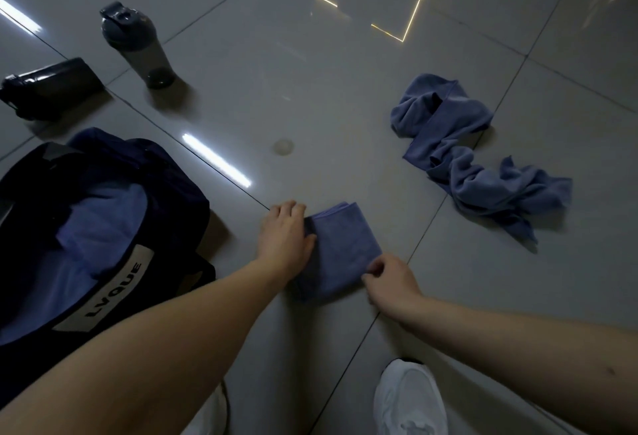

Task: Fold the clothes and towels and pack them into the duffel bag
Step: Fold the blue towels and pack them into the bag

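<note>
A folded towel [340,245] is laid flat on the tiled floor [310,89], near the open duffel bag [103,227], in which blue cloth can be seen. Its left edge is held by the left hand [284,238], the grip clamped on it with the thumb on top. Its near right corner is pinched in the grip of the right hand [390,282]. A crumpled towel [476,158] is seen well apart on the right, and a shaker bottle [138,44] is stood upright beyond the bag.

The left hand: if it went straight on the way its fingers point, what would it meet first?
Probably nothing: beyond the left hand lies only bare floor with a faint round mark; the bottle stands off to the left.
</note>
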The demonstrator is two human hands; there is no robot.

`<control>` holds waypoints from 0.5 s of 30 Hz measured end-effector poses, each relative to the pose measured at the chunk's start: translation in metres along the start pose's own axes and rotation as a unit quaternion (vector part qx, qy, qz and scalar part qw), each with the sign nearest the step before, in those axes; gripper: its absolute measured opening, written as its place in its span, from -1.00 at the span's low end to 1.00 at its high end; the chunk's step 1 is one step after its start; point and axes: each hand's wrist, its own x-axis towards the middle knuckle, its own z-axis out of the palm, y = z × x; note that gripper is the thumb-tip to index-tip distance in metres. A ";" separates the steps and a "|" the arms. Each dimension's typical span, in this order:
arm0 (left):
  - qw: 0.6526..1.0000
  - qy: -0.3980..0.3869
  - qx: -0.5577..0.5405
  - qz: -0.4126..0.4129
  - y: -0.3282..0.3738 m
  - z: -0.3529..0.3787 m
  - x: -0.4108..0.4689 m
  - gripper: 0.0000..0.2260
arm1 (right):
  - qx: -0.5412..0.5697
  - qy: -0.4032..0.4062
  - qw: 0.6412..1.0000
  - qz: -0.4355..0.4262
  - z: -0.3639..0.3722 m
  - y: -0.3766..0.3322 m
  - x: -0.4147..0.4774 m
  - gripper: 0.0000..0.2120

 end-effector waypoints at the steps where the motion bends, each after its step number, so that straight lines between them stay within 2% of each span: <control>1: 1.000 -0.018 -0.008 -0.008 0.000 -0.002 0.005 -0.51 | 0.102 -0.021 0.991 0.087 0.006 -0.001 -0.003 -0.85; 3: 0.999 -0.048 -0.014 -0.012 0.002 -0.005 0.014 -0.52 | 0.244 -0.046 0.947 0.204 0.014 -0.006 -0.008 -0.83; 6: 0.996 -0.077 -0.022 -0.031 0.005 -0.008 0.023 -0.55 | 0.300 -0.056 0.911 0.278 0.019 -0.015 -0.009 -0.83; 11: 0.987 -0.145 0.011 -0.064 0.011 -0.007 0.035 -0.66 | 0.377 -0.048 0.873 0.305 0.030 -0.023 -0.002 -0.74; 15: 0.980 -0.179 0.013 -0.088 0.017 -0.005 0.038 -0.76 | 0.404 -0.035 0.868 0.285 0.038 -0.025 0.004 -0.63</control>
